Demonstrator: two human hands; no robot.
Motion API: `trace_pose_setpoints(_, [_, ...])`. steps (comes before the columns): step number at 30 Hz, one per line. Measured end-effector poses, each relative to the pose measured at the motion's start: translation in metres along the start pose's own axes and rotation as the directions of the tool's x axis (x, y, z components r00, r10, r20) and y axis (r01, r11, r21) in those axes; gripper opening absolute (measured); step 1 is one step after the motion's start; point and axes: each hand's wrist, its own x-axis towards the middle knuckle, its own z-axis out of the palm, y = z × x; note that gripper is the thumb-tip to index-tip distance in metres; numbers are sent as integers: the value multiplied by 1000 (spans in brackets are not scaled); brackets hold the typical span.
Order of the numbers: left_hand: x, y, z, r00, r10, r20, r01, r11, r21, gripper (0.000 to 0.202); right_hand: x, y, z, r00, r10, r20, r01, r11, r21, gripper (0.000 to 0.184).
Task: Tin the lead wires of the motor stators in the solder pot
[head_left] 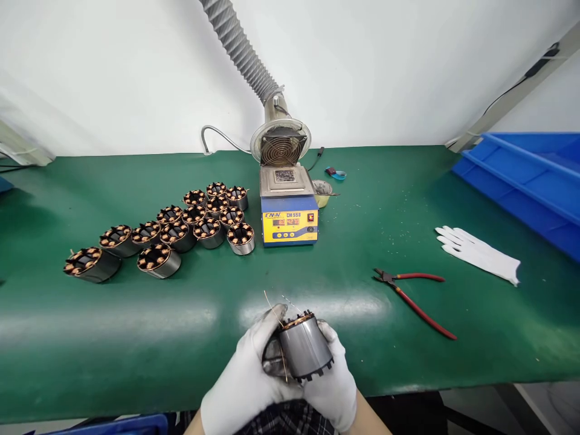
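Note:
Both my hands wear white gloves and together hold a grey metal motor stator (302, 347) with copper windings, low at the front edge of the green table (389, 211). My left hand (247, 377) wraps the stator's left side, thumb up by its thin copper wire ends. My right hand (333, 380) cups its right side and underside. The stator is tilted, its wound end facing away from me.
Several similar stators (181, 226) stand grouped at the left. A blue and yellow solder pot (289, 208) sits mid-table under a fume extraction hose (244, 51). Red-handled cutters (414, 296) and a spare white glove (478, 254) lie to the right, blue bins (530, 175) beyond.

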Motion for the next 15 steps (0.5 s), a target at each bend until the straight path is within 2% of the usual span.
trace_pose_setpoints(2, [7,10,4,989,-29,-144,16,996,-91,58,-3,0,0,1000,12,1,-12,1000,4,58])
trace_pose_setpoints(4, [19,19,2,959,-71,-273,1,968,-250,26,-5,-1,0,999,34,16,-35,999,29,57])
trace_pose_setpoints(5, [25,22,-2,945,-73,-319,-34,948,-318,21,-6,-2,1,998,52,35,-54,997,59,57])
trace_pose_setpoints(8, [36,26,-15,912,-5,-409,-186,886,-424,29,-5,-1,2,983,109,146,-140,965,220,58])
trace_pose_setpoints(10, [32,27,-19,917,14,-398,-215,858,-466,36,-1,1,4,974,121,189,-175,938,300,57])
trace_pose_setpoints(12, [22,26,-15,964,-38,-263,-85,893,-441,48,4,1,8,984,99,146,-142,935,325,48])
trace_pose_setpoints(13, [17,26,-12,974,-82,-211,-9,918,-396,48,6,-2,11,993,69,99,-96,948,304,41])
trace_pose_setpoints(15, [11,25,-5,965,-131,-227,56,948,-312,36,9,-10,16,999,-21,41,15,987,160,32])
